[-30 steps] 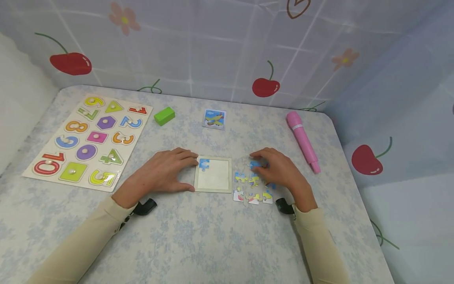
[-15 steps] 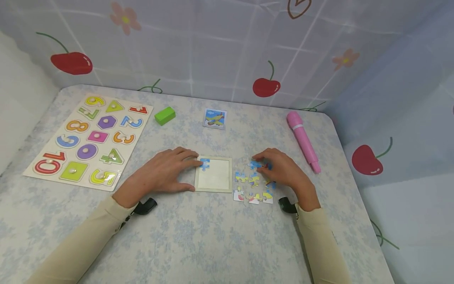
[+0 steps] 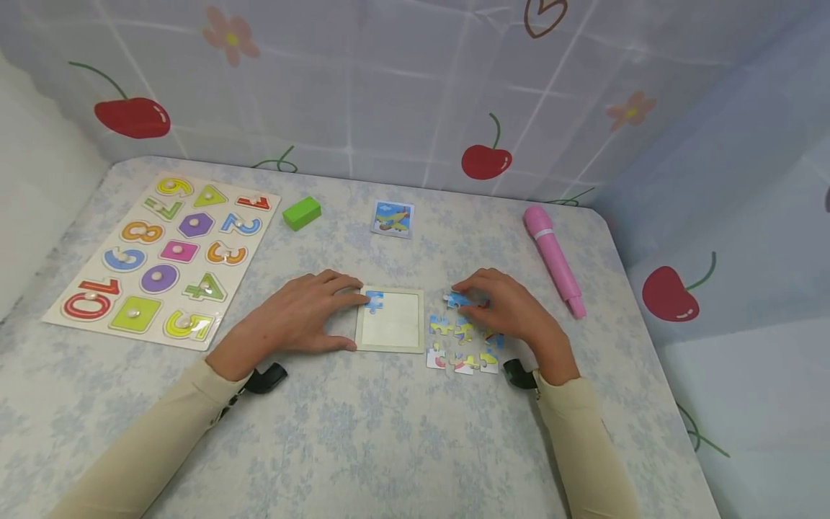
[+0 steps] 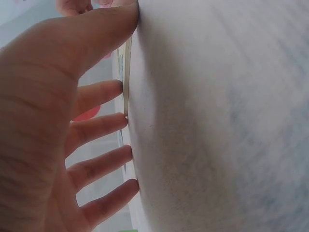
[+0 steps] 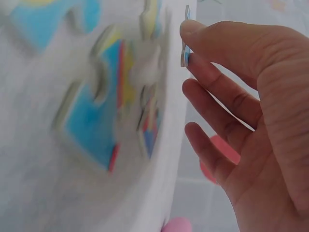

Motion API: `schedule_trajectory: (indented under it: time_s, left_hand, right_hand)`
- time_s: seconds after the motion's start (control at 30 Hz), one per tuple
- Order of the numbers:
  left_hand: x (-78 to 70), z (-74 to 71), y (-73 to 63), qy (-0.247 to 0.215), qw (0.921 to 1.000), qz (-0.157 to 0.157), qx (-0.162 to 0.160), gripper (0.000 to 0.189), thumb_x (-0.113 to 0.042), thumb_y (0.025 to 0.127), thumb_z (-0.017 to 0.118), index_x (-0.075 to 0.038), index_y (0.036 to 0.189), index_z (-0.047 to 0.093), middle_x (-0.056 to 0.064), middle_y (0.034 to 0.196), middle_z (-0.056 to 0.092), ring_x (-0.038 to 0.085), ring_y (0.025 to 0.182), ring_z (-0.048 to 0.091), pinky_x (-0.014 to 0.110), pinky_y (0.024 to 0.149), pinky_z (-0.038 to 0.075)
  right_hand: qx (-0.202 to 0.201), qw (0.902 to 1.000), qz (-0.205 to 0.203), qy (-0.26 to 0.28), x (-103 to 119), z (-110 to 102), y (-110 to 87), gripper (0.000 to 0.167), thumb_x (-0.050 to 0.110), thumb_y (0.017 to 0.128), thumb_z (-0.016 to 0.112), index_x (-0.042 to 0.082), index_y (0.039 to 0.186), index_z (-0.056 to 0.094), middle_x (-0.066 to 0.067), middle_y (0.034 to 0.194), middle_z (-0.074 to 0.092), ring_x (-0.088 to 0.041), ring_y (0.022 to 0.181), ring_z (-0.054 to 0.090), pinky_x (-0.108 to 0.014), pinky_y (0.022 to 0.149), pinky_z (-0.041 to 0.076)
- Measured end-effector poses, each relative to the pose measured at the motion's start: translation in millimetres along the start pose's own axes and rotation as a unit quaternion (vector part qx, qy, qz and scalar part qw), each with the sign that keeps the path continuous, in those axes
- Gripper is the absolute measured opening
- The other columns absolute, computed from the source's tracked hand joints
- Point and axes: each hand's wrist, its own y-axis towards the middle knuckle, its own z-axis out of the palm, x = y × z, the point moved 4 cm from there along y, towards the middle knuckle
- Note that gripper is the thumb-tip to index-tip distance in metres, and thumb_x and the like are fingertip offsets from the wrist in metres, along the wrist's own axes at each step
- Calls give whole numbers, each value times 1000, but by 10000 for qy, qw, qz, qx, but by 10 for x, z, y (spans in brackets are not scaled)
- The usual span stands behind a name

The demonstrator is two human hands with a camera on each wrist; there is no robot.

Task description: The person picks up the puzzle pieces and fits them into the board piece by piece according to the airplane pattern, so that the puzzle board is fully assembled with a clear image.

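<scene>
A square puzzle tray [image 3: 392,328] with a pale rim lies at the middle of the table. One blue jigsaw piece [image 3: 374,301] sits in its upper left corner. My left hand [image 3: 301,311] lies along the tray's left side, one fingertip on that piece and the thumb at the lower left corner; in the left wrist view its fingers [image 4: 101,130] spread out fairly straight. To the tray's right, my right hand [image 3: 515,306] pinches another blue jigsaw piece [image 5: 185,55] between thumb and finger, raised off the cloth. Several loose jigsaw pieces [image 3: 463,362] lie below this hand.
A number-and-shape peg board [image 3: 188,249] lies at the left, with a green block [image 3: 302,213] beside it. Farther back is a small airplane picture card [image 3: 392,219]. A pink microphone-shaped toy [image 3: 554,258] lies at the right. A printed curtain [image 3: 402,94] hangs behind the table.
My right hand has taken up a blue jigsaw piece and moved it slightly left. A left fingertip has shifted from the tray's rim onto the piece in the corner.
</scene>
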Motion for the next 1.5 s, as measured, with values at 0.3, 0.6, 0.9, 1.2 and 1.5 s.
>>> schedule_trajectory:
  time_s: [0.3, 0.6, 0.9, 1.2, 1.5]
  left_hand:
    - [12, 5, 5, -81, 9999, -59, 14, 81, -67, 84, 84, -19, 148, 67, 5, 153, 58, 29, 139, 54, 53, 101, 53]
    - [2, -2, 5, -88, 10000, -19, -32, 81, -67, 85, 84, -18, 147, 67, 5, 153, 59, 29, 138, 55, 52, 102, 53]
    - [-12, -13, 5, -112, 9999, -4, -32, 79, -65, 85, 84, -17, 146, 68, 5, 153, 59, 29, 137, 55, 51, 101, 53]
    - [5, 0, -2, -81, 10000, -25, -15, 80, -67, 86, 83, -18, 147, 67, 5, 154, 58, 28, 138, 55, 51, 100, 54]
    - [-1, -9, -6, -88, 10000, -15, 6, 80, -66, 86, 83, -18, 148, 67, 5, 154, 57, 29, 138, 55, 52, 101, 53]
  right_hand:
    - [147, 9996, -212, -114, 199, -15, 204, 33, 17, 96, 84, 12, 128, 79, -1, 124, 72, -24, 118, 65, -47, 104, 53]
    - [241, 9988, -430, -58, 348, 21, 404, 32, 14, 95, 85, 10, 126, 80, -4, 122, 72, -28, 117, 65, -46, 103, 54]
    - [384, 9978, -527, 69, 407, 122, 506, 31, 15, 97, 82, 11, 127, 80, -4, 124, 72, -26, 119, 65, -46, 105, 54]
    - [633, 9965, -541, -86, 532, 253, 598, 30, 18, 98, 82, 12, 127, 81, -3, 123, 72, -22, 117, 66, -43, 103, 54]
    - [715, 9932, -901, -207, 657, 342, 681, 28, 15, 98, 80, 11, 126, 80, -4, 120, 72, -22, 112, 67, -40, 98, 56]
